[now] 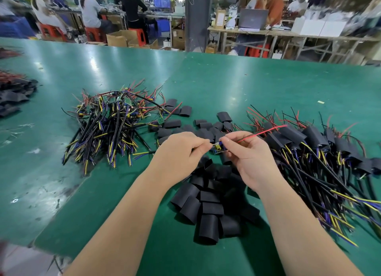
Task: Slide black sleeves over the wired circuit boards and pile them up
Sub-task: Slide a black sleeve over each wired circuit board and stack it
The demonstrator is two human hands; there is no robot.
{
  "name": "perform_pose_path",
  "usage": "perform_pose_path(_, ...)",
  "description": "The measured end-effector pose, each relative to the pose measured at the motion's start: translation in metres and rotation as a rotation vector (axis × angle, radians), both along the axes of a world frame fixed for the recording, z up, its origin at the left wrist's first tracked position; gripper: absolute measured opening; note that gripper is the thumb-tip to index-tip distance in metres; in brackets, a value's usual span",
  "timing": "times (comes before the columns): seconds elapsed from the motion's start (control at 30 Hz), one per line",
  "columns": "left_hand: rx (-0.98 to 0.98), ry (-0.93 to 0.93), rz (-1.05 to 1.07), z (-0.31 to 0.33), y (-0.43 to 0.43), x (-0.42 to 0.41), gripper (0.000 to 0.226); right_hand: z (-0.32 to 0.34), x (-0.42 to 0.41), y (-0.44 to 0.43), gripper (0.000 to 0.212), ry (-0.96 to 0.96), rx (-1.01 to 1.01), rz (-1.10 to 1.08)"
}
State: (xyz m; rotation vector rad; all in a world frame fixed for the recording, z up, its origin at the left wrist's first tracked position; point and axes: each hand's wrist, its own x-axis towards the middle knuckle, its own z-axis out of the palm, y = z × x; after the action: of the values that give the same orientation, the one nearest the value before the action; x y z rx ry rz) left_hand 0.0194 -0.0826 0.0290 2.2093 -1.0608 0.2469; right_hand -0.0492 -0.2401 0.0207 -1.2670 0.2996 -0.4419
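**Head view: one bare board pinched in both hands**

The left hand (181,150) and right hand (247,154) each have their grip clamped on one small circuit board (218,148), held above the black sleeves (208,205) on the surface (61,172). The board looks light, stiff and fragile at the wire joints, so take it by the edges. To the right lies the finished pile (313,139).

a grey pillar (195,17) stands behind the green table (257,83); red stools (93,33), cardboard boxes (118,38), seated workers beyond.
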Motion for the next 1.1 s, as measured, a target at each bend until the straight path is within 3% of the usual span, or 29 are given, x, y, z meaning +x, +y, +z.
perform_pose_path(0.07,0.013,0.060,0.008,0.001,-0.001,0.001,0.035,0.000,0.000,-0.001,0.023,-0.032,-0.061,-0.011)
perform_pose_path(0.2,0.036,0.159,0.107,0.001,-0.005,0.004,0.018,-0.003,0.002,-0.001,0.027,-0.064,-0.138,-0.033)
perform_pose_path(0.37,-0.054,0.179,0.173,-0.009,0.000,0.009,0.011,-0.005,0.004,-0.007,0.014,-0.049,-0.296,-0.143)
perform_pose_path(0.43,-0.127,0.147,0.219,-0.013,0.004,0.010,0.010,-0.004,0.002,-0.016,0.011,0.001,-0.491,-0.295)
perform_pose_path(0.5,-0.209,0.109,0.259,-0.015,0.008,0.012,0.010,-0.005,0.000,-0.021,0.011,0.128,-0.845,-0.400)
perform_pose_path(0.57,-0.261,0.057,0.287,-0.015,0.013,0.015,0.010,-0.010,0.002,-0.019,0.013,0.293,-1.129,-0.328)
perform_pose_path(0.67,-0.283,-0.019,0.314,-0.016,0.019,0.018,0.009,-0.017,0.009,-0.006,0.046,0.531,-1.278,-0.161)
perform_pose_path(0.73,-0.281,-0.059,0.317,-0.016,0.021,0.018,0.009,-0.017,0.013,0.001,0.061,0.541,-1.317,-0.193)
perform_pose_path(0.87,-0.268,-0.085,0.284,-0.018,0.020,0.015,0.007,-0.017,0.018,0.008,0.055,0.607,-1.578,-0.258)
perform_pose_path(1.1,-0.294,-0.107,0.269,-0.017,0.021,0.014,0.006,-0.014,0.019,0.004,0.038,0.644,-1.536,-0.311)
